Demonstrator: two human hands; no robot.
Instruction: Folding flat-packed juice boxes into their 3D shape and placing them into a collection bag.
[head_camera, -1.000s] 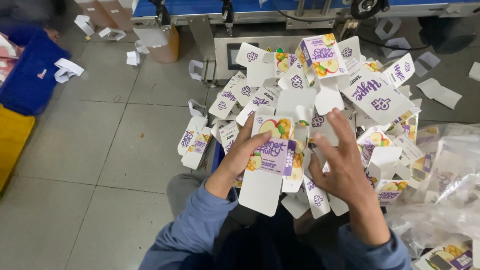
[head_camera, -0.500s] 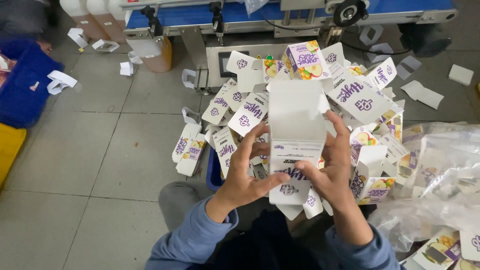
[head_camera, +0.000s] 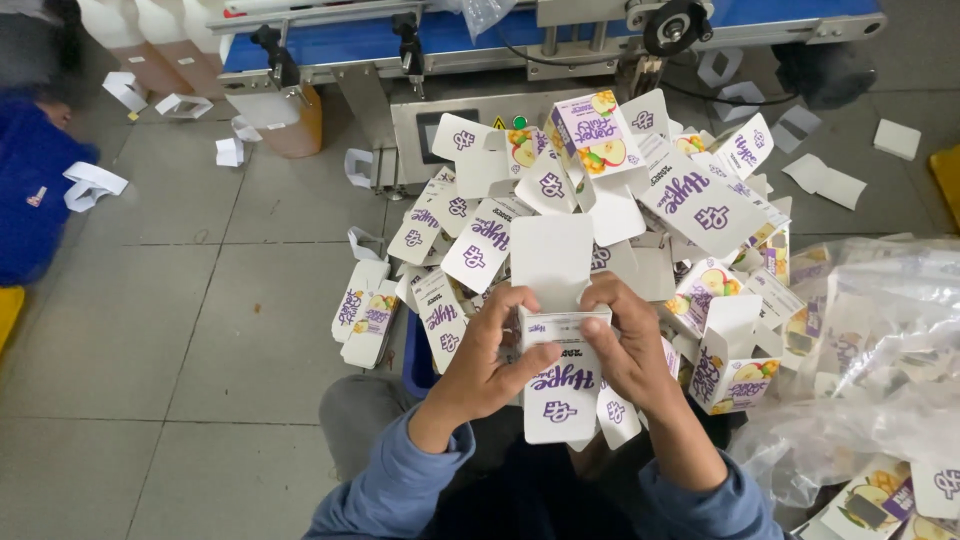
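**Carton held in both hands**

The left hand and right hand grip one white carton from either side, top flap raised. It sits above the lap, before a pile of cartons.

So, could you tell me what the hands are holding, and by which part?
Both hands hold one small white carton with purple lettering: the left hand grips its left side, the right hand its right side, near the open top flap.

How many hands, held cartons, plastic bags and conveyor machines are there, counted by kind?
Hands: 2 (left hand, right hand)
Printed carton held in both hands: 1
Clear plastic bag: 1
Blue conveyor machine: 1
Total: 5
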